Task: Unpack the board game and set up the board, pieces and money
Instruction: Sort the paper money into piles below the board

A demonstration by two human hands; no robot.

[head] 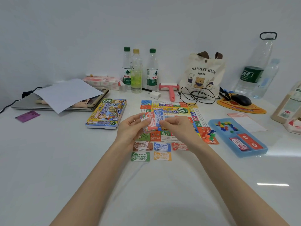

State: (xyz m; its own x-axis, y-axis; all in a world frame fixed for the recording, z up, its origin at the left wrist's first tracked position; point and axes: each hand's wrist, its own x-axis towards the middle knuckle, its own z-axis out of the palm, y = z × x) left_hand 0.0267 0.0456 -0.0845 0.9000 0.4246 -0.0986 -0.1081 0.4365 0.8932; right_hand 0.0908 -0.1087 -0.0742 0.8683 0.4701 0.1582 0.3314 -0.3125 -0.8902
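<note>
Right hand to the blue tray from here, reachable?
Probably yes. The blue tray lies just right of the right hand, with only the board corner and pawns between. But it pinches a blue note on the stack the left hand holds.

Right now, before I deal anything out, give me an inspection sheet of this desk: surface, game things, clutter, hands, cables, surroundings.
Surface: white table, glossy.
Job's things: board unfolded flat; five money piles in two rows before it; pawns on its right corner; blue tray holding small pieces and card packs; game box left of the board.
Clutter: three bottles, tote bag, lint roller, laptop under a paper sheet, mouse on its pad.
Grippers: left hand holds a stack of notes; right hand pinches a blue note on top.
Cables: black cord coiled before the tote bag; a second cord runs from beside the laptop off the left edge.
Surroundings: plain white wall.
</note>
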